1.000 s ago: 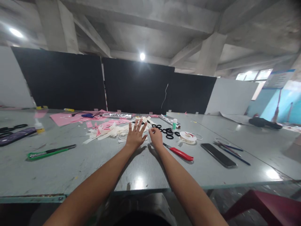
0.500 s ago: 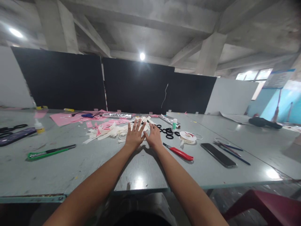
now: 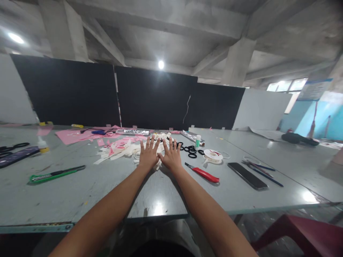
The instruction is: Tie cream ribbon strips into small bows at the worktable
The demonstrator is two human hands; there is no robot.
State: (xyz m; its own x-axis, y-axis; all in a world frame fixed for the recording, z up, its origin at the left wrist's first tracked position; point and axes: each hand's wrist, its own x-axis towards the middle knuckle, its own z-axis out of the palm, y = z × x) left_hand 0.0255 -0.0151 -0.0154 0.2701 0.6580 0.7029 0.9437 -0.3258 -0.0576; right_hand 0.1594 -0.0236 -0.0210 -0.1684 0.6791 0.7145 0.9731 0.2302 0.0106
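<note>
Side by side in the middle of the table, my left hand (image 3: 149, 155) and my right hand (image 3: 170, 156) are spread flat, thumbs close together. Neither holds anything. Around and behind them lies a pile of white fabric strips (image 3: 125, 150), partly hidden by my fingers. Several black rings (image 3: 192, 150) are just right of my right hand. A red box cutter (image 3: 205, 175) rests nearer to me on that side. Behind the rings stands a glue stick (image 3: 198, 140), with a ribbon spool (image 3: 213, 154) to its right.
A green box cutter (image 3: 56, 174) and a purple power strip (image 3: 18, 157) lie on the left. Pink paper scraps (image 3: 71, 135) are spread behind. To the right are a phone (image 3: 247, 175) and tweezers (image 3: 264, 173). Black panels (image 3: 158, 98) stand along the back; a red stool (image 3: 300, 235) is at lower right.
My right hand has shifted slightly left and its fingers now point upward and spread wider. My left hand has moved a little left. White scraps now show beneath the thumbs.
</note>
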